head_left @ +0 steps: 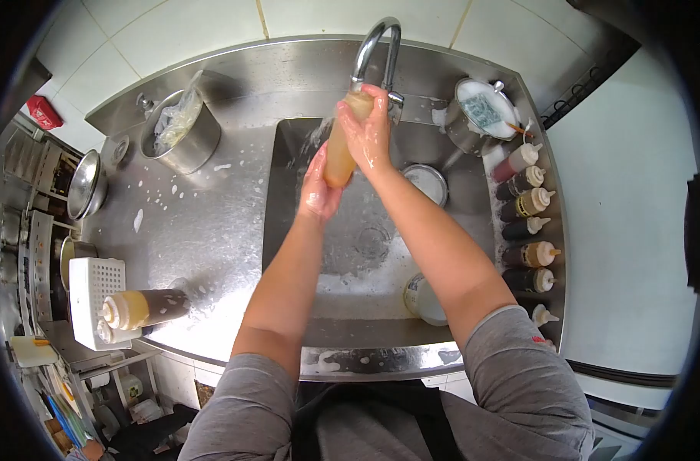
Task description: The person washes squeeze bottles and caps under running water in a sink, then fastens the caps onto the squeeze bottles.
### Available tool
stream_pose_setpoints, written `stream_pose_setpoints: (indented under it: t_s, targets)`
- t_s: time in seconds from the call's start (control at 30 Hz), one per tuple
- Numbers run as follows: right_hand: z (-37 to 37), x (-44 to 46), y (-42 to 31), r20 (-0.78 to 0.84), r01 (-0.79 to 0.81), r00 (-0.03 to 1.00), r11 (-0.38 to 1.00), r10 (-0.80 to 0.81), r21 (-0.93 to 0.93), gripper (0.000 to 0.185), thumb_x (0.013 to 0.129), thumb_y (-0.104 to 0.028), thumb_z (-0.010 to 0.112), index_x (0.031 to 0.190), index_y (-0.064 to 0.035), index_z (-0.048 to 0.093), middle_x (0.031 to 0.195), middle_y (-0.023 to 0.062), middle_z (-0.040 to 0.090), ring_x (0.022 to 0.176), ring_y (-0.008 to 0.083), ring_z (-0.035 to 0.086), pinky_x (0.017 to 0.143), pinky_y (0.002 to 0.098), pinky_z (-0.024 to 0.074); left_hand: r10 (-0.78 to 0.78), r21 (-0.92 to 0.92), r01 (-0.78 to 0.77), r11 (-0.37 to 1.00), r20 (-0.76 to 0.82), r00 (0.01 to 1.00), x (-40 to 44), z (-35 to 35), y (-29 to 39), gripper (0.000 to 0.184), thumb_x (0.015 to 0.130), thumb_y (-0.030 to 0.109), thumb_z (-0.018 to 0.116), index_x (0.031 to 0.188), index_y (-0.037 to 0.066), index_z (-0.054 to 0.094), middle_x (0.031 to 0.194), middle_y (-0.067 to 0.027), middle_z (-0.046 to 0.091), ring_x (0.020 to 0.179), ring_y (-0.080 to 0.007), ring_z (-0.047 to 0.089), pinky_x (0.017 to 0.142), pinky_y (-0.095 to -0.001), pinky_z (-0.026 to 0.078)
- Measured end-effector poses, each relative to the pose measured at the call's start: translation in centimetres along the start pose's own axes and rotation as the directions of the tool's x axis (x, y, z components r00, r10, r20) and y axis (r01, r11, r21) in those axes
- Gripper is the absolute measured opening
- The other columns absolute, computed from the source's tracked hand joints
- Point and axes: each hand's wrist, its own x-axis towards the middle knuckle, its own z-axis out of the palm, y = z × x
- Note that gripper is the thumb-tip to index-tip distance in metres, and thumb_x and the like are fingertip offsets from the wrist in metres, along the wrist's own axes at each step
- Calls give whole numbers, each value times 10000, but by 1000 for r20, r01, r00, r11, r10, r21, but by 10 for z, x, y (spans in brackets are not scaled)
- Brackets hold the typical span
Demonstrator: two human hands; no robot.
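Note:
A translucent, amber-tinted squeeze bottle (340,157) is held tilted over the steel sink (308,253), just below the curved chrome faucet (378,46). Its lower end rests in my left hand (319,188), fingers closed around the side. Around the upper end, close to the spout, my right hand (368,134) is wrapped. Both hands look wet, and water splashes beside the bottle. Suds lie on the sink floor, along with a round metal dish (427,184) and a pale tub (424,298) partly hidden by my right forearm.
Several sauce bottles (528,181) line the right ledge, below a pot of suds (465,131) with a greenish scrubber. On the left counter stand a steel pot (192,146) holding a plastic bag, metal bowls (86,184), a white basket (96,280) and a dark sauce bottle (154,306).

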Motion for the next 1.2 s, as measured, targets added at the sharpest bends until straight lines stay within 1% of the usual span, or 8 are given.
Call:
stream_pose_setpoints:
  t_s: [0.07,0.23,0.3,0.53,0.8,1.0,1.13,1.2]
  targets:
    - [-7,4,6,68,103,992,989,-110,105,439,816,-110,695,1168,-49,439,1008,152,590,920,257,602,818,341,479,-436,30,435,900,116,893,-8,3,27,555,954,508,454,1288,65,458,1218,-102,573,1119,-208,562,923,-371,483]
    - [-39,-14,-8,364,-247,927,870,85,427,293,894,-64,586,1153,-62,452,989,77,564,937,149,562,819,292,469,-717,642,377,668,420,556,5,11,65,730,868,582,557,1343,47,410,1277,-120,531,1061,-230,597,930,-373,473]
    - [-44,-26,-22,340,-69,934,876,-111,476,290,903,-87,568,1167,-60,452,1046,105,573,993,172,560,853,300,455,-537,730,24,683,479,695,-14,32,76,639,856,351,684,1326,24,402,1192,-120,572,1099,-204,557,939,-348,454]
    - [-90,-39,-73,518,516,728,857,-449,17,366,863,-163,612,1174,-64,445,1079,137,583,977,232,596,817,338,512,53,669,-415,617,491,870,-70,51,79,713,703,68,756,1315,86,391,1215,-108,513,1152,-224,517,940,-351,445]
    - [-88,-55,-151,729,350,663,790,170,-503,414,756,-412,704,1001,-113,554,874,118,643,784,318,633,626,430,498,266,825,-437,359,358,895,-119,50,94,679,603,118,802,1209,79,499,1145,-118,588,1060,-310,581,887,-375,483]
    - [-77,-51,-153,961,692,179,721,-213,31,373,725,-306,739,960,-90,547,885,111,597,783,324,606,673,388,485,113,779,-396,485,393,912,-142,19,105,717,582,143,816,1228,90,509,1143,-112,601,1045,-286,600,878,-364,489]
    - [-77,-51,-186,993,611,82,791,-91,22,345,765,-259,693,1029,-93,545,1030,138,594,819,336,619,726,443,483,152,799,-424,426,399,904,-151,9,114,715,585,138,817,1229,90,510,1161,-112,589,1058,-284,591,886,-368,481]
    - [-68,-53,-199,946,578,83,789,-313,210,407,760,-266,708,1077,-87,527,1063,135,552,879,337,603,772,448,475,162,772,-394,499,363,918,-151,1,114,693,598,124,813,1215,84,501,1157,-98,569,1065,-204,572,906,-333,460]
